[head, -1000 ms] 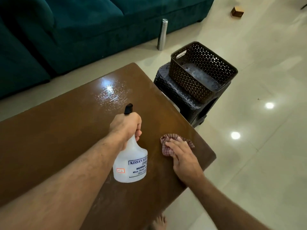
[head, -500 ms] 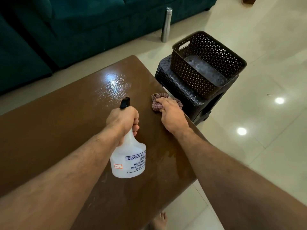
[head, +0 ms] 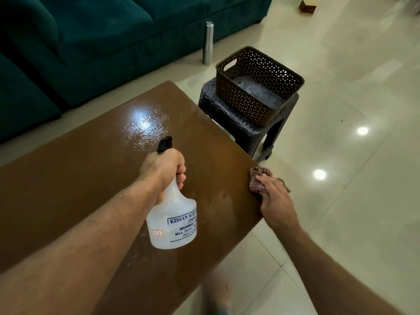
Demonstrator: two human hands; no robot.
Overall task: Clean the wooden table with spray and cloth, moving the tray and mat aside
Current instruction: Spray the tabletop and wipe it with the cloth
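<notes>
At far left stands the dark teal upholstered sofa [head: 91, 42]; it plays no part in the work. In front of it lies the brown polished wooden surface [head: 68, 178], which carries no tray or mat in view, so I judge the clearing step done. A wet patch of spray droplets [head: 143, 123] shines on its far part, unwiped.

My left hand [head: 163, 171] is clamped around the neck of the translucent white plastic spray bottle [head: 172, 221], which I hold above the surface with its black nozzle [head: 164, 143] aimed toward the wet patch. Whether a finger presses the trigger cannot be told.

Further right, my right hand [head: 272, 196] lies flat on the checked reddish-brown cloth [head: 258, 180], pressing it against the right-hand edge of the surface, fingers spread over it rather than closed round it. Part of the cloth hangs past the edge.

Beyond that edge, the dark brown perforated plastic basket [head: 259, 87] sits on a dark woven-pattern plastic stool [head: 231, 119], just beside the surface. A silver metal cylinder [head: 208, 43] stands on the pale tiled floor [head: 352, 155] behind it.

Step in hand: wiping, with spray held ready. Next move, as I judge it: carry the cloth inward and forward to the wet patch, keeping even pressure, and hold the bottle clear of the wiping path.
</notes>
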